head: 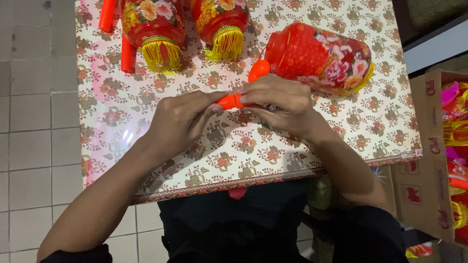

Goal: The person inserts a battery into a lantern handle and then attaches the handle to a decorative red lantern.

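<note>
Both hands meet over a table with a floral cloth (pixel 292 146). My left hand (pixel 180 119) pinches one end of a small orange plastic stick (pixel 230 102). My right hand (pixel 280 102) closes over the stick's other end, hiding most of it. Just behind my right hand a red lantern with a flower print (pixel 321 56) lies on its side, an orange cap (pixel 258 69) at its near end.
Two more red lanterns with yellow tassels (pixel 156 29) (pixel 222 24) stand at the table's far side, with red sticks (pixel 127 56) beside them. A cardboard box (pixel 429 160) of red and gold goods stands at the right. Grey tiled floor (pixel 34 122) lies to the left.
</note>
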